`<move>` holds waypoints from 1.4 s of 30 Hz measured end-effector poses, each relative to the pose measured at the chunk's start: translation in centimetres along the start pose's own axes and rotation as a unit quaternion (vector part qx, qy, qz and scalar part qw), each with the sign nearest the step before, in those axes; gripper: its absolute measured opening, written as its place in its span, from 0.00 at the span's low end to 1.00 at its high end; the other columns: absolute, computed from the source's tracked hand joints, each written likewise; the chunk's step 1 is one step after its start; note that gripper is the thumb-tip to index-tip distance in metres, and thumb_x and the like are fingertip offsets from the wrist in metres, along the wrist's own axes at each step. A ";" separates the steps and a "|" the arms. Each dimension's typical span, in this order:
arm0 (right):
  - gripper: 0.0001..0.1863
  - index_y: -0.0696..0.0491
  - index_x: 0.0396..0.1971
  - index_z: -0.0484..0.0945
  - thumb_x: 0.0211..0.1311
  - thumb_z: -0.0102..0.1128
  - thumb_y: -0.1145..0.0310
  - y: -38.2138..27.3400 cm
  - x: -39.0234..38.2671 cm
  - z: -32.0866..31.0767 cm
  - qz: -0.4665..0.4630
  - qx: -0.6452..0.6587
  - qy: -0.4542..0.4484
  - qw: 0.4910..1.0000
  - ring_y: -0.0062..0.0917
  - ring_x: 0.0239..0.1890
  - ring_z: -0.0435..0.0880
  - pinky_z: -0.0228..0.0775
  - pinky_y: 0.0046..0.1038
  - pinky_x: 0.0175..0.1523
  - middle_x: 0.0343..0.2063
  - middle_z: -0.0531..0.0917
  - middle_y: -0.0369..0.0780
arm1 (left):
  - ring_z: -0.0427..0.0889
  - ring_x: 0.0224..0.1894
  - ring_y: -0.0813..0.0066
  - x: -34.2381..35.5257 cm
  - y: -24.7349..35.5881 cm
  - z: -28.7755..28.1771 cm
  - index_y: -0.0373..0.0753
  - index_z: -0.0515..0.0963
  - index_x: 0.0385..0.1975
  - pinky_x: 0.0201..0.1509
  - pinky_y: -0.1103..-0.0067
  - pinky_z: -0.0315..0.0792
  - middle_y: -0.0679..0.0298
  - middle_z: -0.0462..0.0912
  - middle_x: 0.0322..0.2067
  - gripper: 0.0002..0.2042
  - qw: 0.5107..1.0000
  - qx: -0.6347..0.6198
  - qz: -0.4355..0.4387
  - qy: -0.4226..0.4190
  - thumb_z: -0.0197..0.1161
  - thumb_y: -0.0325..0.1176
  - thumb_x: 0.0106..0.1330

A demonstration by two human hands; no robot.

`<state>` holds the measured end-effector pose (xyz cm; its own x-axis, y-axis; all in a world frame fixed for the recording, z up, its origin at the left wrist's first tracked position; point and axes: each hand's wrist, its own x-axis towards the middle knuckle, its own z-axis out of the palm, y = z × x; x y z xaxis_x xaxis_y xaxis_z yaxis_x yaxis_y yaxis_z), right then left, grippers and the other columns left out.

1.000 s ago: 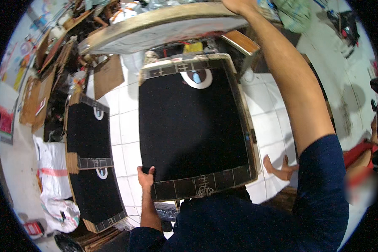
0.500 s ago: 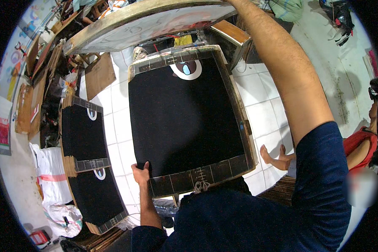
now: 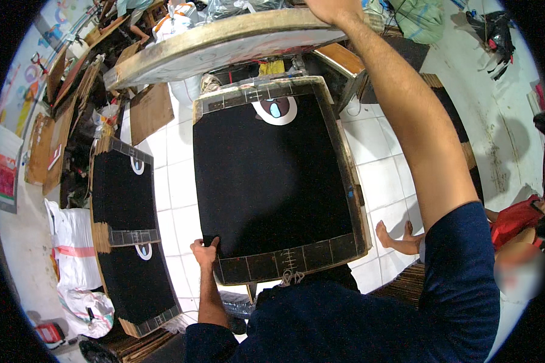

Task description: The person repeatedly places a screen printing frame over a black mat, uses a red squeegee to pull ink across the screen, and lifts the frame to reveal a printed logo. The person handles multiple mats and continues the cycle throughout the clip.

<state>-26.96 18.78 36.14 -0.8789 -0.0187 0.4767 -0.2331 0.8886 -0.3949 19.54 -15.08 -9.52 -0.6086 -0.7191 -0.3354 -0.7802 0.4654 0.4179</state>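
Possibly my left hand [image 3: 205, 251], pinching black cloth [image 3: 266, 175], tugs it askew; my right hand [image 3: 338, 11], gripping the raised frame [image 3: 224, 31], could slip, dropping it.

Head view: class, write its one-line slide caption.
Right hand on a tilted frame, left hand at a black sheet's edge.

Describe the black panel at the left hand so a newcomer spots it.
Find the long pale-edged frame raised across the top of the view, right hand near its right end. Below it lies the large black panel, an eye-like print near its far edge. Unlike the two similar black panels on the left, it alone has the left hand at its near-left corner.
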 end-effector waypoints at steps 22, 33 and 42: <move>0.25 0.51 0.55 0.77 0.56 0.68 0.63 20.5 -23.2 22.2 -0.080 0.071 -0.087 0.990 0.41 0.56 0.77 0.67 0.43 0.62 0.50 0.81 0.44 | 0.88 0.32 0.58 -1.1 17.9 4.5 0.31 0.74 0.49 0.36 0.62 0.80 0.53 0.86 0.30 0.33 0.898 -0.370 -0.144 -0.187 0.46 0.63 0.77; 0.48 0.57 0.71 0.62 0.47 0.74 0.70 21.3 -1.8 37.2 -0.315 -0.066 -0.112 0.940 0.43 0.61 0.76 0.67 0.42 0.68 0.57 0.78 0.47 | 0.52 0.78 0.46 -1.1 18.8 9.2 0.47 0.65 0.68 0.78 0.45 0.41 0.51 0.61 0.72 0.49 0.916 0.107 0.352 0.160 0.79 0.55 0.43; 0.20 0.52 0.45 0.81 0.52 0.74 0.65 20.8 -0.9 33.8 -0.173 -0.065 -0.292 0.938 0.49 0.48 0.85 0.77 0.46 0.52 0.39 0.87 0.51 | 0.51 0.78 0.47 -1.1 17.6 9.8 0.46 0.65 0.69 0.79 0.47 0.42 0.52 0.61 0.72 0.48 0.924 0.092 0.343 0.139 0.78 0.54 0.46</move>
<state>-45.10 21.80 0.92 -0.8467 -0.5311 0.0316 -0.5276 0.8305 -0.1786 5.11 -1.04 -10.04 -0.9287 -0.3151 0.1954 -0.2517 0.9227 0.2919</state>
